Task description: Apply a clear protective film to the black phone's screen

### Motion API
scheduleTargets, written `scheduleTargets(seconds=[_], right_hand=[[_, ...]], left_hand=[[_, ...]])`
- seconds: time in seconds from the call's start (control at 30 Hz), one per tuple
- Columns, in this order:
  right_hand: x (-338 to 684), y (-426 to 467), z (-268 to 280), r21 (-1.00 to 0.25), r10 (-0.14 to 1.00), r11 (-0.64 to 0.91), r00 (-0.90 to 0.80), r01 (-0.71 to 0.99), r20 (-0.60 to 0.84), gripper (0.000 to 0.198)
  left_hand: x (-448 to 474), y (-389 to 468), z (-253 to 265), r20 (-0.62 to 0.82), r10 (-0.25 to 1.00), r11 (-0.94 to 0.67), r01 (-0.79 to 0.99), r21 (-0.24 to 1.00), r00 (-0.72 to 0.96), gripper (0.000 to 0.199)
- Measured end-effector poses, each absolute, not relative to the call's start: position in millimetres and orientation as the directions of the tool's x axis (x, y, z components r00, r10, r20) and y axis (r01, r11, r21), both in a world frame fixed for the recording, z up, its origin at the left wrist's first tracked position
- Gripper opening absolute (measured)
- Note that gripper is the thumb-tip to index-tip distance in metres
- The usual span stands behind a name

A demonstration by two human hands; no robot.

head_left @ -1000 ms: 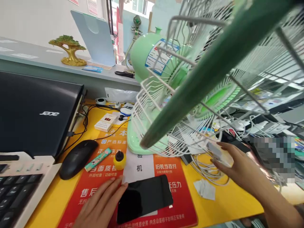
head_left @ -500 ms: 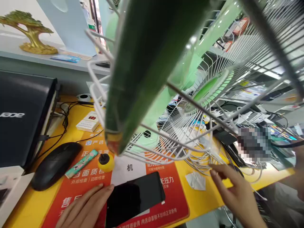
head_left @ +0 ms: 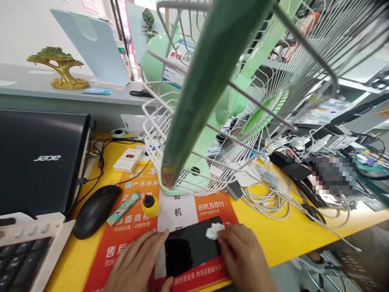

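Between our hands, head view: black phone point(head_left: 191, 247) flat on the red mat point(head_left: 127, 251), long axis running hand to hand. Left hand point(head_left: 136, 263) flat, steadying its left edge. Right hand point(head_left: 243, 259) pinches a white wipe point(head_left: 213, 231) on the phone's far right corner, so it sits nearer.

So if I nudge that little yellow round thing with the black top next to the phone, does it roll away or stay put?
The yellow round thing looks ball-shaped, so a sideways nudge would probably roll it across the red mat. It seems small and likely light. The green stick lying just beside it might stop a roll that way; toward the phone nothing blocks it.
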State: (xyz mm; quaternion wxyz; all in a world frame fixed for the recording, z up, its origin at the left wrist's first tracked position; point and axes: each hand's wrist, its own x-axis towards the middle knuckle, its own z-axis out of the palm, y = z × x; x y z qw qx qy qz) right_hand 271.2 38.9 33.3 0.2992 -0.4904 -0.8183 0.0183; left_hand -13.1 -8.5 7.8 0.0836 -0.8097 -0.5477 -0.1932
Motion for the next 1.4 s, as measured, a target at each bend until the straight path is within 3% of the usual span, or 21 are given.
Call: scheduleTargets(seconds=[0.13, 0.23, 0.37, 0.47, 0.63, 0.77, 0.97, 1.13, 1.3, 1.4], right_hand=[[204, 26, 23, -0.308, 0.748, 0.622, -0.431, 0.720, 0.505, 0.020], [209, 24, 24, -0.307, 0.701, 0.692, -0.507, 0.653, 0.502, 0.019], [264, 35, 35, -0.329, 0.831, 0.529, -0.400, 0.782, 0.387, 0.017], [272, 41, 37, -0.321, 0.877, 0.425, -0.297, 0.846, 0.378, 0.015], [194, 33, 27, -0.383, 0.845, 0.489, -0.316, 0.784, 0.432, 0.020], [170, 32, 31, -0.390, 0.776, 0.621, -0.467, 0.680, 0.424, 0.015], [195, 44, 38, -0.401, 0.853, 0.507, -0.379, 0.763, 0.359, 0.020], [183, 45, 34, -0.358, 0.720, 0.693, -0.612, 0.625, 0.326, 0.010], [195, 52, 35, -0.357, 0.835, 0.539, -0.427, 0.763, 0.348, 0.019], [188, 49, 34, -0.375, 0.792, 0.609, -0.512, 0.699, 0.332, 0.016]], left_hand=[[-10, -9, 15, 0.368, 0.877, -0.369, 0.924, 0.104, 0.308, 0.070], [-7, -9, 17, 0.375, 0.875, -0.364, 0.926, 0.098, 0.305, 0.070], [-4, -9, 21, 0.349, 0.888, -0.353, 0.930, 0.100, 0.299, 0.069], [-3, -9, 24, 0.333, 0.901, -0.336, 0.933, 0.130, 0.278, 0.068], [-5, -9, 21, 0.319, 0.908, -0.339, 0.924, 0.177, 0.272, 0.071], [-3, -10, 20, 0.333, 0.908, -0.324, 0.930, 0.174, 0.254, 0.075], [0, -11, 26, 0.286, 0.926, -0.309, 0.928, 0.206, 0.245, 0.068], [-2, -11, 24, 0.349, 0.906, -0.317, 0.930, 0.188, 0.238, 0.071], [1, -10, 27, 0.330, 0.916, -0.305, 0.932, 0.197, 0.230, 0.069], [2, -9, 28, 0.347, 0.907, -0.311, 0.935, 0.171, 0.238, 0.068]])
